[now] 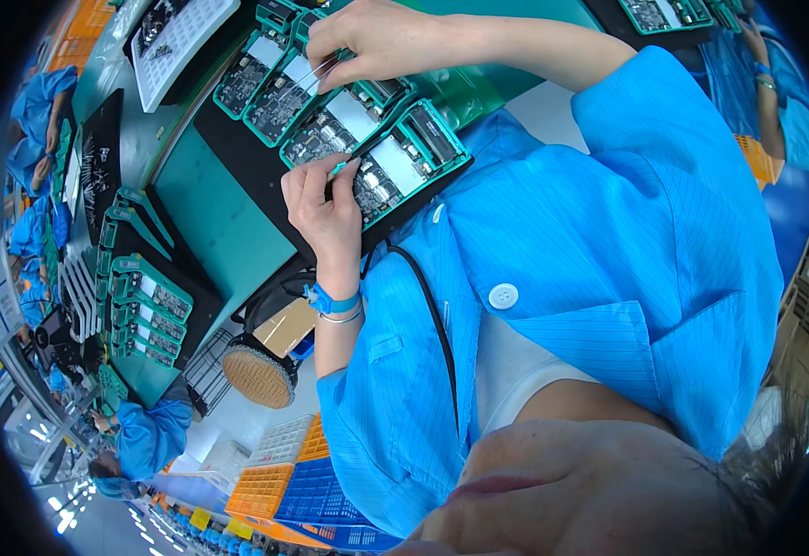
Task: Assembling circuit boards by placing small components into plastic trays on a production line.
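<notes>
My left hand [321, 206], with a blue band at the wrist, is closed at the edge of the nearest green-framed circuit board unit [395, 169]. From its pinched fingers a slim dark tip points over the board; the rest of that item is hidden. Over the units farther along the row, my right hand [367, 42] pinches a pair of thin metal tweezers [324, 70]. Below it lies another green-framed unit [279, 97] with a white panel. Several such units stand side by side on a black mat [238, 153].
A white tray [175, 65] with small dark parts lies at the upper left. More green-framed units [150, 310] rest on the table's left part. A round woven stool [258, 375] and orange and blue crates [261, 489] stand below. Other people in blue [150, 435] work nearby.
</notes>
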The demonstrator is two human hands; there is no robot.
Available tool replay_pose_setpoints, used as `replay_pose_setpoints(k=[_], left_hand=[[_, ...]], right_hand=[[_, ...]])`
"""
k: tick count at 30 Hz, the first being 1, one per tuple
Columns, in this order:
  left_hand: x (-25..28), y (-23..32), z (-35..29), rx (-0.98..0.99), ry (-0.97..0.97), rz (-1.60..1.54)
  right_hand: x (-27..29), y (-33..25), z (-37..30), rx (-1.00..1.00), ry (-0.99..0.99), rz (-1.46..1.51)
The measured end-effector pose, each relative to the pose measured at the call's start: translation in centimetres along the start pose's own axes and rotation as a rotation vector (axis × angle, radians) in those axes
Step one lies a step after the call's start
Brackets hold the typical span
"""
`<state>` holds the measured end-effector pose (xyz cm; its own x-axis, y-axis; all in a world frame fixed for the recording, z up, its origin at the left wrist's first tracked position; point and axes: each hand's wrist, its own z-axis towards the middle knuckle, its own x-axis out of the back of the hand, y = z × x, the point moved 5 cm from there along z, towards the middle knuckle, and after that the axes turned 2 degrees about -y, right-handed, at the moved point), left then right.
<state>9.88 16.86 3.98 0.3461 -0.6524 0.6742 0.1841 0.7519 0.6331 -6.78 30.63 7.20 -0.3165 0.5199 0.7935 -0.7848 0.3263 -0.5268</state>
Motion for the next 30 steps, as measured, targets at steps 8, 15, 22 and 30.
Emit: replay_pose_setpoints(k=[8, 15, 22, 30], left_hand=[[-0.1, 0.1, -0.1, 0.031, 0.027, 0.028], [0.0, 1.0, 0.2, -0.029, 0.023, 0.105], [0.3, 0.7, 0.2, 0.069, -0.001, 0.014], [-0.2, -0.1, 0.2, 0.095, -0.007, -0.054]], right_hand=[[0.3, 0.5, -1.4, -0.057, 0.022, 0.007], [1.8, 0.1, -2.0, 0.002, 0.05, 0.191], [2.7, -0.3, -2.9, 0.051, 0.135, 0.228], [3.3, 0.1, -3.6, 0.03, 0.206, 0.296]])
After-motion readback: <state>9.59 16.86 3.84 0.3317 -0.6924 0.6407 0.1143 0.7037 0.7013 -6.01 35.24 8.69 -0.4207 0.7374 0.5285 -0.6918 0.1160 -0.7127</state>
